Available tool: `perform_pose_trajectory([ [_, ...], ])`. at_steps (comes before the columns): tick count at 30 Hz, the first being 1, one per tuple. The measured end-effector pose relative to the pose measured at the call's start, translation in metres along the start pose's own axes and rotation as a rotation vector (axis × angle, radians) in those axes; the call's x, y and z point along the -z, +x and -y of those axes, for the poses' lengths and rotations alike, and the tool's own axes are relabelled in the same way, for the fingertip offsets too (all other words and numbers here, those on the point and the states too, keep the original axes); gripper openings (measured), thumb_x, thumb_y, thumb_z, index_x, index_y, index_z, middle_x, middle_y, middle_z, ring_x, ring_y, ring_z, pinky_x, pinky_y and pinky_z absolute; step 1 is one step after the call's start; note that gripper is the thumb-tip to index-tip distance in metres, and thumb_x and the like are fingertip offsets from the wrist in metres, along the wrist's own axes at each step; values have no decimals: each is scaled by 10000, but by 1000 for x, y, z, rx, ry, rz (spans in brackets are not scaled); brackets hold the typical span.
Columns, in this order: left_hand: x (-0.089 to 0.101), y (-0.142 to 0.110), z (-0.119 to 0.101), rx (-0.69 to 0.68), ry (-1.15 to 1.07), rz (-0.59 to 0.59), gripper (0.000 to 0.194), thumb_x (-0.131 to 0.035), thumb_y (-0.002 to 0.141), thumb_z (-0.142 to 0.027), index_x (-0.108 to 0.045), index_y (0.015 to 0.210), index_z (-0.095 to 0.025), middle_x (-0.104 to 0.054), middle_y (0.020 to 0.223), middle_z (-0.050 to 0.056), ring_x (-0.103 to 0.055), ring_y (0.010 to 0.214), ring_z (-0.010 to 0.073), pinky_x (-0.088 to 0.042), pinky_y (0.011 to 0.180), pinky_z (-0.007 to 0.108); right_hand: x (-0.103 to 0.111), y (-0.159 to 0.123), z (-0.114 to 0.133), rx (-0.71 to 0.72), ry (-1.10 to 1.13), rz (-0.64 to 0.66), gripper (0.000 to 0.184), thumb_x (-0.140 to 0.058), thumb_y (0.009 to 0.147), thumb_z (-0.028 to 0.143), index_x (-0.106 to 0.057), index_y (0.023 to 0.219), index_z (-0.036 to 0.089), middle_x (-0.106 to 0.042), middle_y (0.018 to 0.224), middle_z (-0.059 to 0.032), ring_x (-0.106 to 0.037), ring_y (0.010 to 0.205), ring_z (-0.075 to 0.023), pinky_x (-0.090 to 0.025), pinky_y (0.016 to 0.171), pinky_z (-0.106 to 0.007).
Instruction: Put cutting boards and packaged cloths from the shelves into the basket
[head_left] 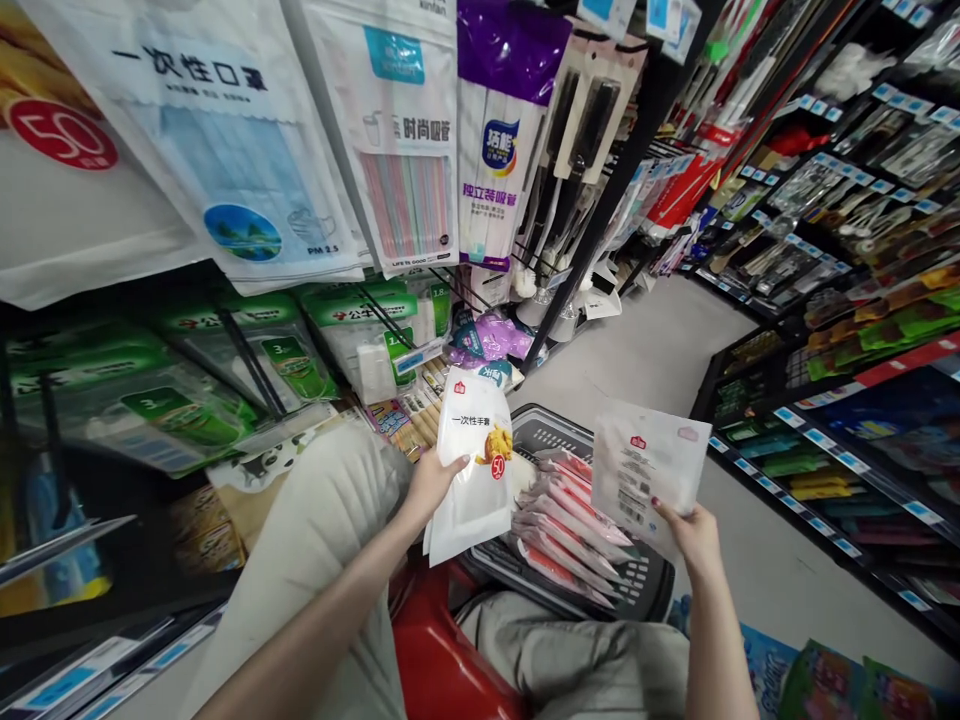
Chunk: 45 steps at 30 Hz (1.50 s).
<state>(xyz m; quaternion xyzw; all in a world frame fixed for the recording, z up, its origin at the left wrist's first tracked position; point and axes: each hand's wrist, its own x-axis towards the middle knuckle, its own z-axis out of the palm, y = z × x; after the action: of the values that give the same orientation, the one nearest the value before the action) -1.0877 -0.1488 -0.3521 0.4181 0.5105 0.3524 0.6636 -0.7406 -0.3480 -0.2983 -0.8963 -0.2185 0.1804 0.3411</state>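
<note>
My left hand (pixel 431 485) grips a small stack of white packets of disposable gloves (pixel 472 460), front side up with a red "50" sticker. My right hand (pixel 694 535) pinches the lower edge of another white packet (pixel 646 470), its printed back facing me. Both packets hover over a dark plastic basket (pixel 645 585) that holds a fanned row of pink and white packets (pixel 570 520). The basket sits just past my knees, in light trousers.
Hanging packs of face masks (pixel 225 150) and drinking straws (pixel 409 150) fill the rack on the left, with green packs (pixel 285 350) below. A red stool (pixel 442 650) is under me. Stocked shelves (pixel 862 300) line the right side of the grey aisle floor (pixel 660 340).
</note>
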Motion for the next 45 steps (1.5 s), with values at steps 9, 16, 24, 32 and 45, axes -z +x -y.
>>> perform_pose_trajectory([
  [9, -2, 2, 3, 83, -21, 20, 579, -770, 489, -407, -627, 959, -102, -640, 1061, 139, -585, 977, 308, -487, 795, 373, -41, 51, -38, 238, -239, 306, 310, -562, 609, 420, -642, 727, 145, -592, 580, -5, -521, 598, -190, -369, 576, -268],
  [16, -4, 5, 2, 151, -1, 24, 562, -765, 510, -417, -625, 959, -110, -669, 988, 131, -625, 874, 299, -504, 748, 384, -75, 47, -66, 395, -409, 484, 266, -452, 719, 314, -646, 809, 156, -625, 681, -42, -561, 678, -214, -373, 655, -287],
  [24, -12, 8, -2, 230, 49, -22, 574, -776, 464, -445, -620, 903, -111, -648, 1037, 147, -610, 915, 315, -502, 747, 382, -86, 43, -94, 415, -700, 563, 300, -341, 800, 171, -603, 943, 134, -654, 830, -129, -605, 829, -240, -376, 694, -295],
  [32, -14, 14, 6, 242, 118, -16, 588, -765, 480, -453, -616, 929, -104, -632, 1072, 153, -588, 964, 323, -484, 787, 388, -77, 47, -101, 385, -953, 631, 255, -384, 798, 90, -599, 925, 142, -654, 815, -148, -621, 798, -234, -383, 669, -288],
  [45, -15, 10, 4, 251, 127, -3, 643, -752, 488, -470, -601, 983, -88, -617, 1092, 171, -594, 951, 322, -486, 791, 396, -102, 44, -126, 379, -1012, 651, 258, -365, 800, 64, -562, 958, 117, -649, 832, -144, -614, 826, -224, -387, 656, -272],
])
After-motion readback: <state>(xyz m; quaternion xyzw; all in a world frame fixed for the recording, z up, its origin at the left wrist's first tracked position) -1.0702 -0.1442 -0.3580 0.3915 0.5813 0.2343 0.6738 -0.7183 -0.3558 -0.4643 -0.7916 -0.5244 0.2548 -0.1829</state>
